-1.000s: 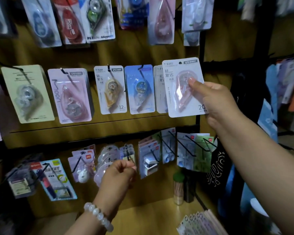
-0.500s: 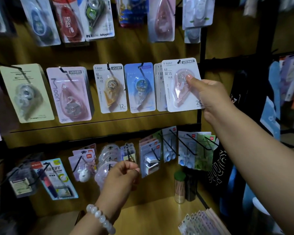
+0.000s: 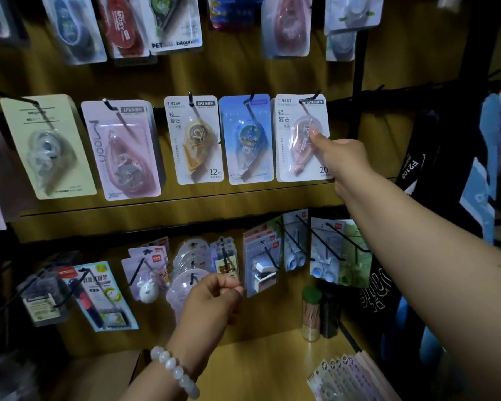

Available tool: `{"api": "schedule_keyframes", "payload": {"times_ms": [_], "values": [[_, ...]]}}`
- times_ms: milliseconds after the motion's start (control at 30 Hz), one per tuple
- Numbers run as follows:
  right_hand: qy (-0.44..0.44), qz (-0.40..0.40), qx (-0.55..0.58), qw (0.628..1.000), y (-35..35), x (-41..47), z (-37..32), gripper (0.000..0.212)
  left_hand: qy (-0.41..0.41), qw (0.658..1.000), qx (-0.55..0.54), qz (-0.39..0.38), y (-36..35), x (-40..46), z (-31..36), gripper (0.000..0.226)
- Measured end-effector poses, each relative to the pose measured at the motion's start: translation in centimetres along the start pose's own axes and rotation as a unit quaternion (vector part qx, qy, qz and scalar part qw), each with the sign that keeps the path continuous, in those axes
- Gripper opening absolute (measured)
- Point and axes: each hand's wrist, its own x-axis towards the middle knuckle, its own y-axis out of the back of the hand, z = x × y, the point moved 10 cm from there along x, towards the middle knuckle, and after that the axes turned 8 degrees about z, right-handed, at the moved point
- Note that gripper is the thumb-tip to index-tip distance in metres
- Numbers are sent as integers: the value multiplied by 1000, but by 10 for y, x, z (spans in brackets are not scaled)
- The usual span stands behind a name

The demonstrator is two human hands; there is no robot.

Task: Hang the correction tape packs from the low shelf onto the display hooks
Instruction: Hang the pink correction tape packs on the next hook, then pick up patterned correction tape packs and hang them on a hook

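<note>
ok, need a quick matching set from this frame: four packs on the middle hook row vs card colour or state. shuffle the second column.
Column 1:
1. T-9264 pack
2. T-9267 pack
3. far-left pack
4. pack between the two T-numbered ones

Column 2:
A. blue card
B. pale green card
C. white card marked 12 m
D. touched by the right hand

Pairs: 1-C, 2-D, 3-B, 4-A

Pink correction tape pack (image 3: 301, 137) now hangs flush on hook (image 3: 308, 99), apparently fully seated; right hand (image 3: 343, 160) fingertip presses its blister.
</note>
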Motion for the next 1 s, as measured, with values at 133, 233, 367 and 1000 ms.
{"api": "schedule_keyframes", "payload": {"times_ms": [133, 233, 367, 1000], "values": [[-6, 13, -24, 1000, -4, 5, 11, 41, 9, 1000, -7, -1, 3, 3, -7, 7], [-5, 14, -45, 999, -4, 2, 16, 50, 8, 1000, -7, 1, 3, 3, -9, 7], [-18, -2, -63, 998, -1, -7, 27, 47, 8, 1000, 1, -2, 1, 0, -10, 7], [-55, -178, -217, 958, 28, -122, 194, 38, 74, 981, 170, -51, -24, -14, -105, 8]]}}
